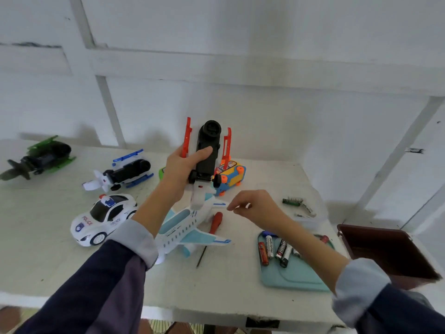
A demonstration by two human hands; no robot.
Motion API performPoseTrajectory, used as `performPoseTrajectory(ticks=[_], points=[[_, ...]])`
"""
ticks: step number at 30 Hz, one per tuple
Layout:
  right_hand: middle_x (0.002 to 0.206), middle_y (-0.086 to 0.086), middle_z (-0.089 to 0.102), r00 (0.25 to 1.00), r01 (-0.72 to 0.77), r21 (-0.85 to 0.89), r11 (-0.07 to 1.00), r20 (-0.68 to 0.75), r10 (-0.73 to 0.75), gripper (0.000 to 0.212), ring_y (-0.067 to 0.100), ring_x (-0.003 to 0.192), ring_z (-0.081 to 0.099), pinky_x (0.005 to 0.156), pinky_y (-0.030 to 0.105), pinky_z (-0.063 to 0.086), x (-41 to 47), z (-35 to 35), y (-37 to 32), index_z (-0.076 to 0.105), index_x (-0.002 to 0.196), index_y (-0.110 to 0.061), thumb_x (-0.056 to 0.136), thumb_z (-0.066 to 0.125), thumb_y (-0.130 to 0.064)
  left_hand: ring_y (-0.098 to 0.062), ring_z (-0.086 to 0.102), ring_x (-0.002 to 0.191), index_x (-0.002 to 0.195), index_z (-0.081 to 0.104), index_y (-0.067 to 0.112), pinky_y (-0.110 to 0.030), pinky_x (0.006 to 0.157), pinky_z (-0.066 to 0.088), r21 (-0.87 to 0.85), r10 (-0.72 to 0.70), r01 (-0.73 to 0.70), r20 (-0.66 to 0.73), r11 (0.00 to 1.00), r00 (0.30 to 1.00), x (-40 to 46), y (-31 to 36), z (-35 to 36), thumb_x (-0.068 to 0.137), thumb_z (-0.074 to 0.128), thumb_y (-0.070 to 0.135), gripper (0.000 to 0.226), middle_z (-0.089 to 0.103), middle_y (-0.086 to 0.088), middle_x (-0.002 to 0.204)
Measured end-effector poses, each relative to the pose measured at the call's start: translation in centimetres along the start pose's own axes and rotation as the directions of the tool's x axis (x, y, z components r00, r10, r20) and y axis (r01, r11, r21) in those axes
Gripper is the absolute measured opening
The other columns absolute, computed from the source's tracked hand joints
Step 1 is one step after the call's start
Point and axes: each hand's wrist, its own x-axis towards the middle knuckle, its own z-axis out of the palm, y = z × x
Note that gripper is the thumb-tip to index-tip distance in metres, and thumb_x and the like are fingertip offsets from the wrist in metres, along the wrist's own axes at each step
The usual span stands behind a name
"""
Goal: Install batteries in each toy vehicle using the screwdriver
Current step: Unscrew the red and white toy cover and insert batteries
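Left hand (183, 169) gripping red-skid toy helicopter (208, 150) upright, right hand (255, 206) below it — fingers pinched, contents unclear, screwdriver (213, 227) on table beneath

Left hand (179, 168) grips the red-and-black toy helicopter (207, 150), belly facing us, raised above the white toy airplane (190, 227). Right hand (256, 208) hovers just right of the airplane's tail, fingers loosely curled, gripping nothing I can make out. Red-handled screwdriver (210, 233) lies on the table (224, 280), touching the airplane's right wing. Left of the airplane, the police car (102, 219); beyond that, the blue helicopter (120, 173) and green helicopter (41, 157), both upside down. Right of the airplane, batteries (277, 249) on a teal tray (296, 278).
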Motion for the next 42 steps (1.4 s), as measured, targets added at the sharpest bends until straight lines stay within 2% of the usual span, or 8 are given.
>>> performPoseTrajectory(ticks=[6,11,14,23,26,32,37,42], points=[[0.111,-0.002,0.067,0.934,0.223,-0.318,0.921,0.340,-0.109,0.031,0.018,0.101,0.059,0.090,0.027,0.046,2.6,5.1,0.6,0.072,0.104,-0.018,0.085,0.054,-0.001,-0.008,0.070,0.061,0.101,0.061,0.019,-0.022,0.054,0.056,-0.063,-0.027,0.022,-0.088,0.998,0.996,-1.5,0.2,-2.2,0.084,0.070,0.015,0.019,0.072,0.002,0.079],[0.120,-0.004,0.054,0.876,0.374,-0.480,0.793,0.464,-0.132,0.028,0.015,0.107,0.051,0.078,0.021,0.039,3.0,5.9,0.4,0.065,0.115,-0.022,0.090,0.053,-0.015,-0.013,0.071,0.073,0.102,0.060,0.023,-0.032,0.071,0.060,-0.027,-0.019,0.016,-0.124,0.999,0.992,-2.0,0.8,-3.6,0.084,0.070,0.019,0.021,0.071,-0.001,0.090],[0.111,0.000,0.052,0.874,0.374,-0.541,0.754,0.476,-0.092,0.022,0.016,0.092,0.051,0.070,0.022,0.037,3.2,5.7,0.2,0.069,0.105,-0.015,0.090,0.054,-0.019,-0.020,0.069,0.087,0.109,0.057,0.022,-0.042,0.084,0.056,-0.003,-0.024,0.024,-0.137,1.000,0.990,-2.1,1.0,-3.8,0.084,0.070,0.022,0.028,0.069,-0.004,0.098],[0.105,0.005,0.054,0.910,0.270,-0.703,0.658,0.410,0.065,0.026,0.023,0.091,0.055,0.054,0.023,0.031,1.7,1.8,-0.3,0.064,0.106,-0.011,0.086,0.053,-0.023,-0.005,0.069,0.058,0.094,0.059,0.023,-0.018,0.049,0.052,-0.088,-0.029,0.023,-0.069,0.996,0.997,-1.1,0.2,-1.0,0.087,0.067,0.014,0.014,0.072,0.010,0.064],[0.102,0.007,0.055,0.939,0.214,-0.731,0.648,0.336,0.069,0.027,0.024,0.097,0.050,0.062,0.028,0.034,0.6,-0.8,-0.6,0.063,0.102,-0.008,0.084,0.052,-0.025,-0.006,0.070,0.061,0.098,0.061,0.022,-0.020,0.052,0.054,-0.076,-0.024,0.021,-0.038,0.997,0.999,-0.3,-0.3,0.8,0.084,0.070,0.014,0.018,0.073,0.001,0.079],[0.097,0.004,0.050,0.981,-0.035,-0.516,0.856,0.148,0.129,0.021,0.020,0.089,0.050,0.076,0.030,0.043,-2.1,-6.3,-0.6,0.061,0.099,-0.007,0.086,0.052,-0.020,-0.011,0.071,0.062,0.113,0.060,0.013,-0.024,0.051,0.055,-0.131,-0.053,0.055,0.019,0.990,0.998,1.3,-0.9,3.8,0.084,0.070,0.012,0.031,0.071,-0.003,0.087],[0.089,-0.007,0.054,0.988,-0.058,-0.381,0.923,0.111,0.108,0.017,0.004,0.073,0.049,0.072,0.021,0.043,-4.4,-8.8,-0.9,0.066,0.099,-0.014,0.087,0.055,-0.016,-0.015,0.072,0.068,0.122,0.059,0.011,-0.028,0.054,0.058,-0.135,-0.046,0.050,0.035,0.990,0.998,2.3,-1.6,5.6,0.082,0.072,0.014,0.042,0.072,-0.007,0.094],[0.077,-0.019,0.055,0.984,-0.041,-0.310,0.950,-0.180,-0.016,0.017,0.000,0.068,0.051,0.061,0.016,0.040,-5.5,-9.0,-1.3,0.070,0.097,-0.018,0.087,0.058,-0.014,-0.021,0.071,0.083,0.129,0.057,0.012,-0.030,0.061,0.060,-0.082,-0.009,0.013,0.048,0.997,0.999,2.6,-2.6,6.8,0.081,0.074,0.014,0.051,0.070,-0.011,0.106]])
